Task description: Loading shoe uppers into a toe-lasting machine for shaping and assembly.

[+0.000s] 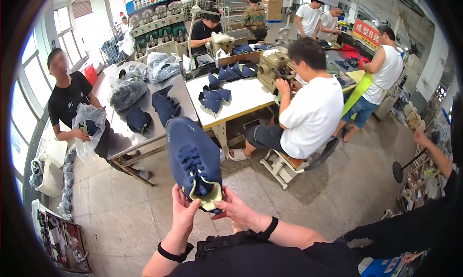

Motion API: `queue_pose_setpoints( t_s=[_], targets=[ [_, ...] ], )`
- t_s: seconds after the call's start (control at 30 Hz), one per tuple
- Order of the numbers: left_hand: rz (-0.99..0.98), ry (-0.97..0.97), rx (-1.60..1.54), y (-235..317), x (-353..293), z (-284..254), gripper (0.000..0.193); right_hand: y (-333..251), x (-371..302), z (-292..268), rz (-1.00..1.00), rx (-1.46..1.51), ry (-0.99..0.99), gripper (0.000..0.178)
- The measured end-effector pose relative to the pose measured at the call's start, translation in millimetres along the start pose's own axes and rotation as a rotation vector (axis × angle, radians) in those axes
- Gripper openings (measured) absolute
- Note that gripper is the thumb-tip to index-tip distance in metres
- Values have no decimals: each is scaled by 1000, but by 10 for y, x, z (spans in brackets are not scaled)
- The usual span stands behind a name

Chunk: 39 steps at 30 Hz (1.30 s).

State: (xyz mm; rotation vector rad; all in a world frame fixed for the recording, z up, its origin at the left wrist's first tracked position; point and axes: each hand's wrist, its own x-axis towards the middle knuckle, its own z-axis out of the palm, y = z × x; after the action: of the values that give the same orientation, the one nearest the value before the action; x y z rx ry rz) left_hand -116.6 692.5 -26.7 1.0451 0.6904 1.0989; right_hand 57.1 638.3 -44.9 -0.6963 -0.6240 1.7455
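A navy shoe with pale green lining is held up by its heel in both hands above a tiled factory floor, its toe pointed away from the wearer. The left side of the heel is gripped by the left hand, the thumb laid near the collar; the right side is gripped by the right hand, the thumb at the lining. How far the fingers are wrapped underneath cannot be told. Part of the metal table beyond is hidden from view by the toe. On that table, filled plastic bags are piled behind two groups of navy pieces. More navy uppers are spread on a white worktable to its right, where a sewing machine is being worked at by a seated person in a white shirt. The floor beside that table is taken up by a wheeled seat. At left, a clear plastic bag is held by a standing person in black. A lime apron is worn by a worker farther right, near a red sign. At the right edge, a bare forearm is raised beside a cluttered rack.
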Motion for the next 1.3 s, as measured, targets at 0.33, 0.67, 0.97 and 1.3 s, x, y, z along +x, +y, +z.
queue_pose_setpoints(
  t_s=[0.33, 0.67, 0.97, 1.3],
  targets=[
    [-375, -501, -4, -147, 1945, -654, 38, -1774, 2418, -72, -253, -66, 65, 46],
    [-443, -286, -12, 287, 3829, -1505, 26, -4028, 3879, -423, -543, -146, 413, 57],
    [-197, -745, -59, -440, 5664, 208, 82, -4026, 4936, -51, -482, -15, 300, 55],
    [-741, -246, -154, -706, 5971, -1949, 30, -6248, 5594, -2193, -727, -353, 768, 54]
  ],
)
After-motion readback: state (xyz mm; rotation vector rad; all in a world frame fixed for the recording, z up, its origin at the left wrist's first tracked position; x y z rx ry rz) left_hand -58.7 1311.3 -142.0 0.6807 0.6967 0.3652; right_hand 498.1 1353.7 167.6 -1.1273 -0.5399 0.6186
